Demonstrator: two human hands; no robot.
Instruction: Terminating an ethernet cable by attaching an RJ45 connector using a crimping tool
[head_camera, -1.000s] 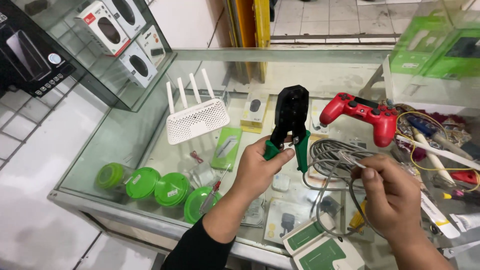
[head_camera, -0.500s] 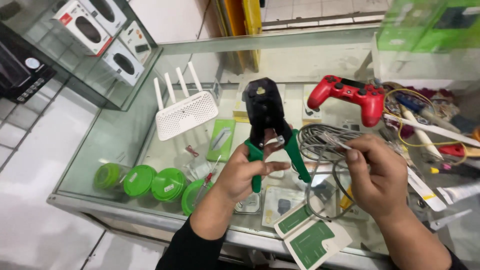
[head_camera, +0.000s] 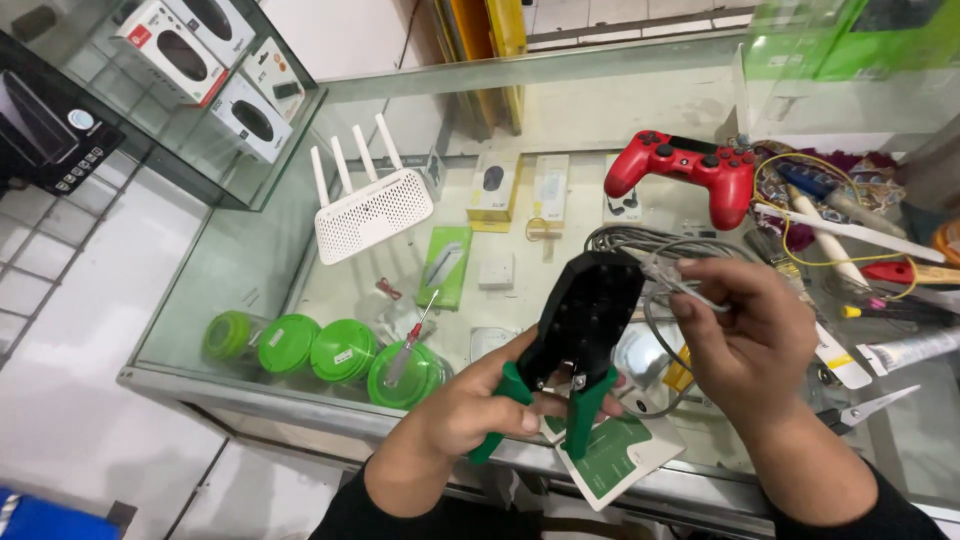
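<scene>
— What's in your left hand (head_camera: 470, 410)?

— Your fingers are wrapped round the green handles of a crimping tool (head_camera: 572, 335). Its black head points up and away from you, tilted toward your right hand (head_camera: 750, 335), and the handles stand spread apart.

— And your right hand?

— It's pinching the end of a grey cable (head_camera: 672, 277) between thumb and fingertips, right at the tool's head. I can't tell whether the cable tip is inside the tool or only touching it. The rest of the cable lies coiled just beyond your right hand, on the glass counter (head_camera: 250, 400).

— What else is around your hands?

— Beyond your right hand sits a red game controller (head_camera: 685, 165). Beyond your left, under the glass, a white router (head_camera: 372, 212) with four antennas. Left of your left hand are green round lids (head_camera: 318, 350) in a row, with a small screwdriver (head_camera: 410, 340) lying across the nearest. To the right of your right wrist lie scissors (head_camera: 868, 410).
</scene>
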